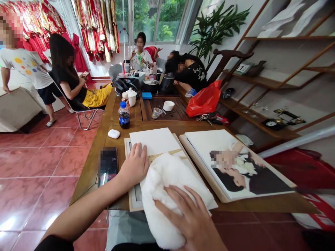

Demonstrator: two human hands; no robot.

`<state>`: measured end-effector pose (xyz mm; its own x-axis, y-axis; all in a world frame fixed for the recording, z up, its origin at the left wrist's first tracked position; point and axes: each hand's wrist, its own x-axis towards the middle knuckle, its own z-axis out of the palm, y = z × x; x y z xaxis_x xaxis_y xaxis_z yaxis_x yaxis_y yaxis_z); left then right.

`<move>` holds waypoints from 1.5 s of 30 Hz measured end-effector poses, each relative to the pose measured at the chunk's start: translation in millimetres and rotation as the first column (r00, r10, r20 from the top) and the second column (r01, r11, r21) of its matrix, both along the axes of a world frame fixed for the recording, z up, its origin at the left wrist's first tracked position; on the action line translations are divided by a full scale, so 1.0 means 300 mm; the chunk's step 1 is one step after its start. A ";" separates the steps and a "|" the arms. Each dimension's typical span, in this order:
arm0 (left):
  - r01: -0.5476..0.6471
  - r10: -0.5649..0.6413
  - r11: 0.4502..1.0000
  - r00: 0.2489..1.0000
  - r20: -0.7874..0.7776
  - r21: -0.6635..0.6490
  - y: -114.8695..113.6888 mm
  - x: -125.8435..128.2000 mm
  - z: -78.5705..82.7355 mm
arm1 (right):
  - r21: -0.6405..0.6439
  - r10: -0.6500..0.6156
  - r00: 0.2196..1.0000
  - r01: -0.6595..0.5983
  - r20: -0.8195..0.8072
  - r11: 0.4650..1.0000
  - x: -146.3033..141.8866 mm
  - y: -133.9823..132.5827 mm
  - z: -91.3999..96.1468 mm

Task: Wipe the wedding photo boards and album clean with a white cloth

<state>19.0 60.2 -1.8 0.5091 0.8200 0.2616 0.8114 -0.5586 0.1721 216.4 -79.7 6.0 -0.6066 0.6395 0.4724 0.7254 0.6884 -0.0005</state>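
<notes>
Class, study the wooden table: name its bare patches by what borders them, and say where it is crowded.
Bare wood: the strip between the cola bottle and the white board; the left edge beside the phone; the near edge below the open album. Crowded: the far end around the tea tray and red bag.

Left hand (134,166) lies flat, palm down, forearm stretched forward; right hand (192,218) palm down, fingers spread.

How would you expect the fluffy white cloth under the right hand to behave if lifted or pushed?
Probably floppy: the white cloth bunches and hangs past the edge of the table. Likely light for its bulk, given the plush pile. Pushed by the right hand, it would probably crumple or slide over the smooth white board, not roll.
</notes>
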 end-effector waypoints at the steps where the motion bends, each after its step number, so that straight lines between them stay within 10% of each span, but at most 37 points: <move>1: -0.004 0.004 1.000 1.000 0.006 0.001 0.000 0.001 0.000 | -0.001 -0.008 1.000 0.008 -0.008 1.000 0.014 0.000 -0.002; 11: -0.044 0.044 0.999 0.999 -0.007 -0.003 -0.011 0.012 0.014 | 0.040 -0.236 0.971 0.234 0.034 0.971 0.194 -0.010 -0.011; 23: -0.375 0.361 0.926 0.916 -0.177 -0.052 -0.043 0.020 0.078 | 0.019 -0.188 0.982 0.188 0.003 0.982 0.107 0.025 0.022; 45: -0.289 0.283 0.957 0.936 -0.210 0.006 -0.037 0.015 0.055 | -0.078 -0.081 0.997 0.080 -0.012 0.994 -0.030 0.043 0.027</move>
